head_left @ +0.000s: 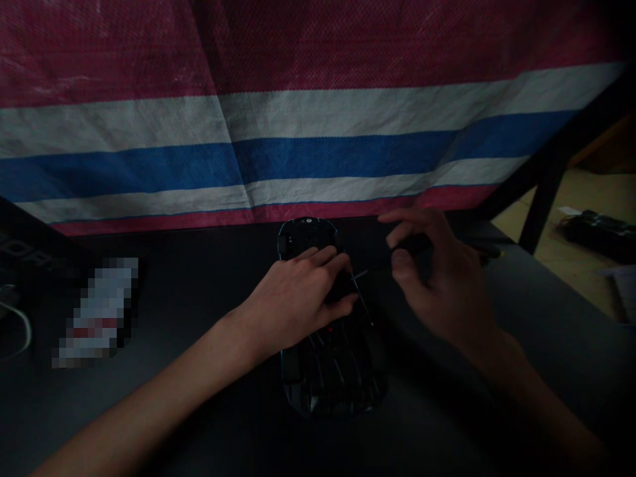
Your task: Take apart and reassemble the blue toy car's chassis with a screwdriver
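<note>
A dark oval device (338, 371) with ribs or wires showing on its upper face lies on the dark table (199, 411), long axis pointing away from me. My left hand (303, 298) rests on its middle, fingers curled and pressing on it. My right hand (432, 278) hovers just to the right, pinching a thin dark tool (477, 250) like a screwdriver, whose tip points left toward the device. The light is dim and small details are hard to make out.
A red, white and blue striped tarp (298, 132) hangs behind the table. A blurred pale object (97, 311) lies at the left, with a white cable (20, 331) near the left edge. A black table frame (546, 179) and floor items show at right.
</note>
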`<state>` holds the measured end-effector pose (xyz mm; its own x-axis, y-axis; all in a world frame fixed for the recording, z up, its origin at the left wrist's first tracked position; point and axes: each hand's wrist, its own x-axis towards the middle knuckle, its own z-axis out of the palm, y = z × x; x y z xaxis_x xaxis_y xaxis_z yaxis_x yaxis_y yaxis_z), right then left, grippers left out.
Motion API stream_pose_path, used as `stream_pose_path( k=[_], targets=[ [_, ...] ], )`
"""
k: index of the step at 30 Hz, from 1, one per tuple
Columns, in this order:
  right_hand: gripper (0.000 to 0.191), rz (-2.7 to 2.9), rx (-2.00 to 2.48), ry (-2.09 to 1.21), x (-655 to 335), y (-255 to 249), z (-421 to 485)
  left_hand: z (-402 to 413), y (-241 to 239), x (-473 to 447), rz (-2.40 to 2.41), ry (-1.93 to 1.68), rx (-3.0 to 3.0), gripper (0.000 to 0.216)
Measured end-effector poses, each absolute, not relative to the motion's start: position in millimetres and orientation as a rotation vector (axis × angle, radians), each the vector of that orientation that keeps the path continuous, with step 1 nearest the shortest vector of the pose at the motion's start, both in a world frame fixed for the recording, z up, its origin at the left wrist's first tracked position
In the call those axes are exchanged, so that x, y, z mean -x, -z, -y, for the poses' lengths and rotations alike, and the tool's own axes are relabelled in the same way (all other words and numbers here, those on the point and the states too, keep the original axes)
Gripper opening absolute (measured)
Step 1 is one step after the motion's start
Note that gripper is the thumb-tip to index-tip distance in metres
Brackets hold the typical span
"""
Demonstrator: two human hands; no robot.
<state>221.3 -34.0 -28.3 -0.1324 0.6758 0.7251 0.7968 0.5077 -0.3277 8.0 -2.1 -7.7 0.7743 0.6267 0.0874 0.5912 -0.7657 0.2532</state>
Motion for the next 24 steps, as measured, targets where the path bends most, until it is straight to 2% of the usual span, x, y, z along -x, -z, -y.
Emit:
stream_pose_path(
  k=[6,13,19,24],
  targets=[
    [0.015,1.799,1.318,0.259,-219.4,31.4,35.2,2.6,8.3,-7.0,-0.964,-0.244,-2.754,0.030],
    [0.034,1.806,1.157,0.280,-214.0,35.5,32.0,2.4,9.0,-6.7,-0.962,-0.217,-2.777,0.033],
    [0.040,1.881,1.139,0.184,-211.0,33.1,33.4,2.3,10.6,-6.6,-0.954,-0.236,-2.780,0.033],
    [0.030,1.840,1.163,0.264,-212.1,33.0,32.5,2.2,10.2,-7.3,-0.952,-0.246,-2.778,0.033]
  ],
)
